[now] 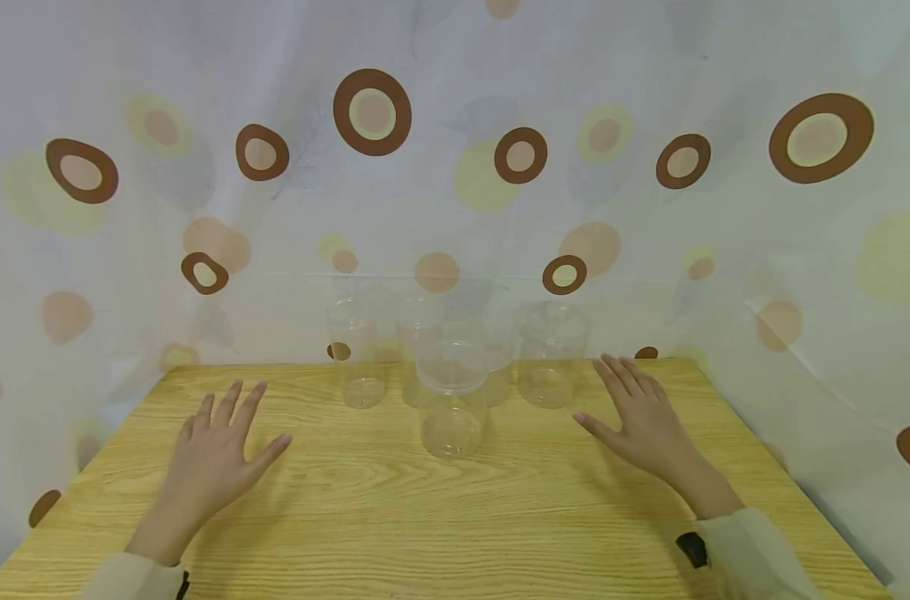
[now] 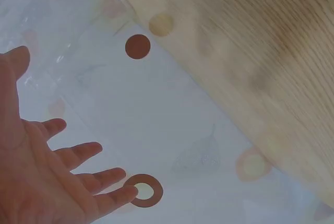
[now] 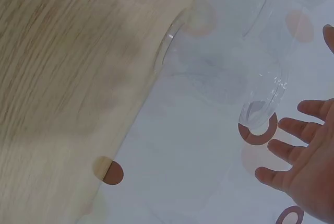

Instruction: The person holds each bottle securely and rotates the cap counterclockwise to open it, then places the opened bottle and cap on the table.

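Observation:
Several clear plastic jars stand together at the back middle of the table. The front jar [image 1: 452,425] is nearest to me and overlaps others behind it. A tall, narrow jar [image 1: 359,362] is at the left of the group, and a wider jar [image 1: 552,358] at the right. My left hand [image 1: 211,458] is spread to the left of them, fingers straight, holding nothing. To their right is my right hand [image 1: 646,429], also spread and without anything in it, its fingertips beside the wider jar. In the right wrist view that clear jar [image 3: 224,72] shows just past the fingers.
The wood-grain table [image 1: 365,517] runs back to a white patterned curtain [image 1: 440,225] with brown and yellow circles. This curtain also hangs along the left and right sides. Black straps [image 1: 692,550] show at the sleeves [image 1: 751,550].

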Action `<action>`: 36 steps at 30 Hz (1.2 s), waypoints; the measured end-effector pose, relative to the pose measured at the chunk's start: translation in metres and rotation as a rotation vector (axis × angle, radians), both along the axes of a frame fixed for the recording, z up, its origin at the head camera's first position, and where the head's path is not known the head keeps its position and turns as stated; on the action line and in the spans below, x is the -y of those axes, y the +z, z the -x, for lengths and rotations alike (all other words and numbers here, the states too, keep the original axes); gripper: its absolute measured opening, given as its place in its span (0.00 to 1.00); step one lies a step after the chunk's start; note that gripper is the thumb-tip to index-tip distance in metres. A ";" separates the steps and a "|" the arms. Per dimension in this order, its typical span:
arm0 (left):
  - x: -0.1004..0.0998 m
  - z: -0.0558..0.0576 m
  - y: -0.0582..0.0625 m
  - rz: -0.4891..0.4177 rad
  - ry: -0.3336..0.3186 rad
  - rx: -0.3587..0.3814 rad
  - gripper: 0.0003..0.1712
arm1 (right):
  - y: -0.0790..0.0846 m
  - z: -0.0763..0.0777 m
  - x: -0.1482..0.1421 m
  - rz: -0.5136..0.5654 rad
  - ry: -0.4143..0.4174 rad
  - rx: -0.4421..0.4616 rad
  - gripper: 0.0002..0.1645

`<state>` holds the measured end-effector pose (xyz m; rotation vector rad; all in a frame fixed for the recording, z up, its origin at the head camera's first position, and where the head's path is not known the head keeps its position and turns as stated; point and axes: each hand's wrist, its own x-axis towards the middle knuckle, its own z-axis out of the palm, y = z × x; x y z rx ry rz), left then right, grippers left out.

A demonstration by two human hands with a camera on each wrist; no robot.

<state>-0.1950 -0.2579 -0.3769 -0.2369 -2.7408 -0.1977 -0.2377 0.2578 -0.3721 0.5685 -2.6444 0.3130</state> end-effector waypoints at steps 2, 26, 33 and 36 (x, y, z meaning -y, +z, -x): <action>-0.005 0.002 -0.001 -0.005 -0.020 -0.022 0.46 | 0.001 0.002 0.003 0.004 0.024 -0.042 0.47; -0.075 0.024 -0.015 -0.121 -0.254 -0.065 0.43 | 0.007 0.015 0.059 0.052 0.166 -0.043 0.45; -0.097 0.032 -0.019 -0.190 -0.301 -0.038 0.43 | 0.009 0.018 0.077 0.057 0.190 -0.024 0.45; -0.107 0.036 -0.019 -0.221 -0.306 0.004 0.44 | 0.011 0.021 0.084 0.072 0.200 -0.014 0.44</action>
